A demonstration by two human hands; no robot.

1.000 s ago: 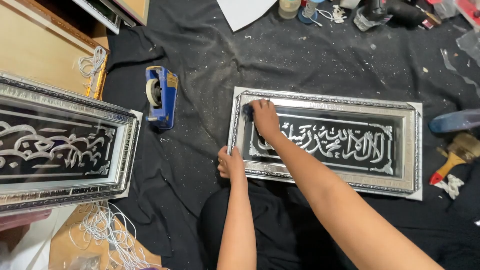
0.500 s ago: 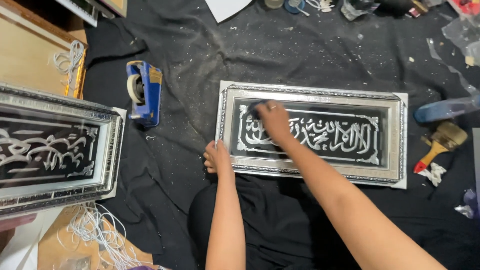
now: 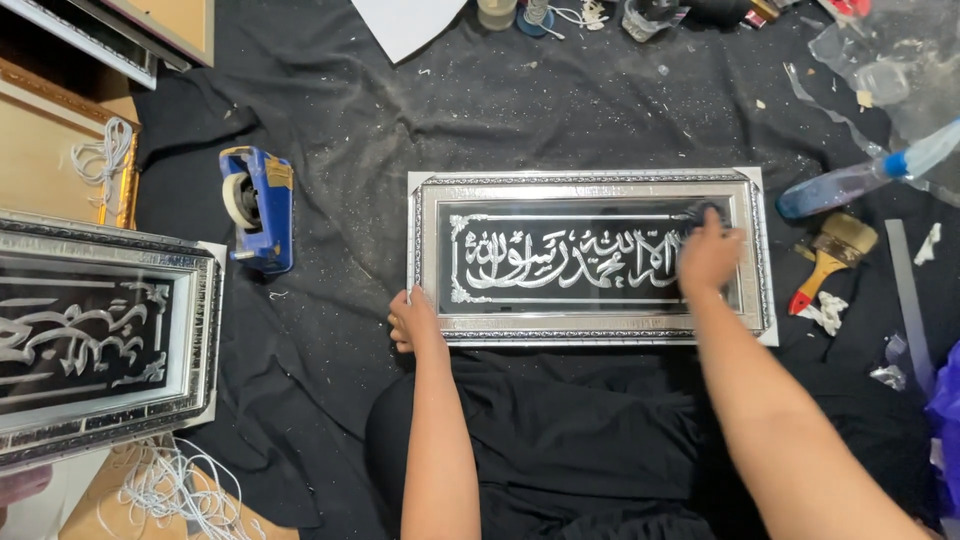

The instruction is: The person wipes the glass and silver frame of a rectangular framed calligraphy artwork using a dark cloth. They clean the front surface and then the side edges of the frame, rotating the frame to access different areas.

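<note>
Lying flat on the black cloth (image 3: 330, 130), the silver-framed glass panel (image 3: 590, 190) looks stiff, heavy and fragile; its rim seems the safest hold. Left hand (image 3: 414, 320) clasps its lower-left corner; right hand (image 3: 708, 255) presses a dark pad (image 3: 708, 211) near its right end.

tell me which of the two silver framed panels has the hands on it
The silver frame in the middle: the left hand grips its lower left corner and the right hand presses its glass. The frame at the left edge lies untouched.
</note>
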